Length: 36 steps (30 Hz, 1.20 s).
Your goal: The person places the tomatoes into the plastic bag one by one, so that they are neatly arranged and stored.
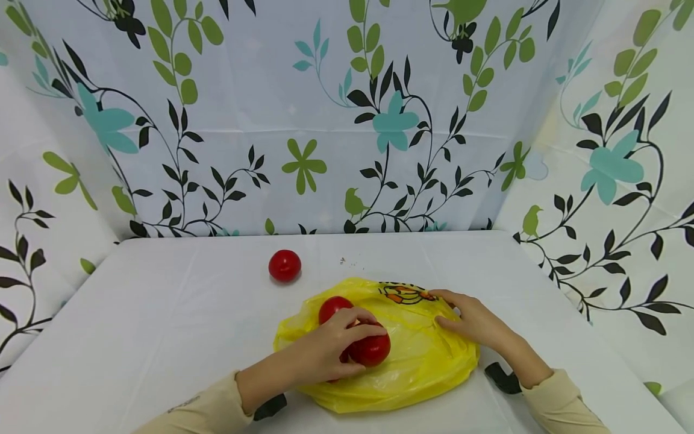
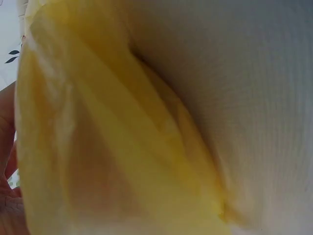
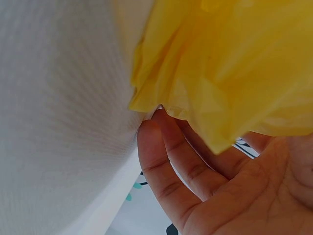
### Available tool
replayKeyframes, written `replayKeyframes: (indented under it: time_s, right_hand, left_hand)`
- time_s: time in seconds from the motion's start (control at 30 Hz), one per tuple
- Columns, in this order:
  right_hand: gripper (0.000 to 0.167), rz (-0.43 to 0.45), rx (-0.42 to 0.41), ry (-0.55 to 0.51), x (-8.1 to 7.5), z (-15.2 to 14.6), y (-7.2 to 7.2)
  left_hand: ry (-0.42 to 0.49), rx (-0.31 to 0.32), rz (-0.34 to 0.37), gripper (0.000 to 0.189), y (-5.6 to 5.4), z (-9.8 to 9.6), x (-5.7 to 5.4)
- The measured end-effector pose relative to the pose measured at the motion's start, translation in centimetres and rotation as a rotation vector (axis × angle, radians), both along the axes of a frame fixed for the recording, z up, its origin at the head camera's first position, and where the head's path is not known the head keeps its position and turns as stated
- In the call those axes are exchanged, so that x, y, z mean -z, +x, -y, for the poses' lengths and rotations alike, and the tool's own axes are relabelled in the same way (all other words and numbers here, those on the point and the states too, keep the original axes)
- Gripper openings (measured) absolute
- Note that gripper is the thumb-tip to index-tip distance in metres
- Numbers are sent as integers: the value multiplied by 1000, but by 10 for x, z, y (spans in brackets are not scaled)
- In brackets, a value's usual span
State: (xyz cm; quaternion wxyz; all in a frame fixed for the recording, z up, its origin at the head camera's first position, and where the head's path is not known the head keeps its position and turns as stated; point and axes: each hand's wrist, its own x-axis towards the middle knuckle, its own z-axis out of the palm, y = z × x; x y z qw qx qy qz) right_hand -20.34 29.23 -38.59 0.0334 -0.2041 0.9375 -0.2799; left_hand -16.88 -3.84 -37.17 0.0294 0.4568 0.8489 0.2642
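Observation:
A yellow plastic bag (image 1: 417,355) with a dark and orange print lies crumpled on the white table. Over its left part, my left hand (image 1: 336,343) grips a shiny red tomato (image 1: 374,351), fingers on top and thumb along its lower side. Just behind these fingers shows another tomato (image 1: 333,306), lying against the bag. My right hand (image 1: 477,319) holds the bag at its right side, thumb and fingers bent at the plastic. In the right wrist view the curved fingers (image 3: 168,169) reach along the bag's edge. Yellow plastic fills much of the left wrist view and covers most of that hand.
A single tomato (image 1: 284,266) stands apart on the table (image 1: 179,325), behind and left of the bag. Small crumbs (image 1: 349,263) are scattered near the back edge. A patterned curtain (image 1: 303,120) encloses the back and sides. Dark straps show beside both wrists.

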Motion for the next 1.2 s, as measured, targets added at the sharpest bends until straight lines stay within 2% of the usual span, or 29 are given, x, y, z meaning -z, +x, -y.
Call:
replayKeyframes:
  time_s: [0.23, 0.73, 1.2]
  right_hand:
    - [49, -7, 0, 5, 1, 0, -1]
    - [49, -9, -2, 3, -1, 0, 1]
    - [50, 2, -2, 1, 1, 0, -1]
  left_hand:
    - [-28, 15, 18, 58, 0, -2, 2]
    - [-73, 7, 40, 59, 0, -4, 3]
    - [-109, -4, 12, 59, 0, -2, 6]
